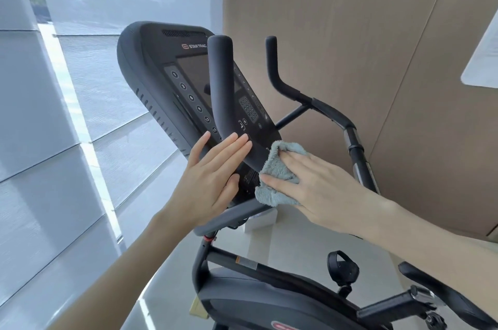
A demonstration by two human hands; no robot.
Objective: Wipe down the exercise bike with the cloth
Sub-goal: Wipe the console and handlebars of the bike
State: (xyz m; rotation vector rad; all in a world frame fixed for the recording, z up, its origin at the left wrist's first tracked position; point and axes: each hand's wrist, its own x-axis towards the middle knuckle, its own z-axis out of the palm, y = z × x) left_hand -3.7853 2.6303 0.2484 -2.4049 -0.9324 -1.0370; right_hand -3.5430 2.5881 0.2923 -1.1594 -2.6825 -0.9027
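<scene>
The black exercise bike fills the middle of the head view, its console (167, 71) tilted toward me with number buttons and a dark screen. A thick black handlebar (225, 92) rises in front of the console. My left hand (213, 176) lies flat with straight fingers against the lower left side of that handlebar. My right hand (307, 184) presses a light blue fluffy cloth (277, 170) against the handlebar's lower right side, fingers spread over it. Part of the cloth is hidden under my palm.
The second handlebar (280, 73) curves up at the right. A pedal (342, 267) and the bike's body (256, 302) sit below. A window with blinds (80, 87) is close on the left, a brown wall panel (363, 33) behind.
</scene>
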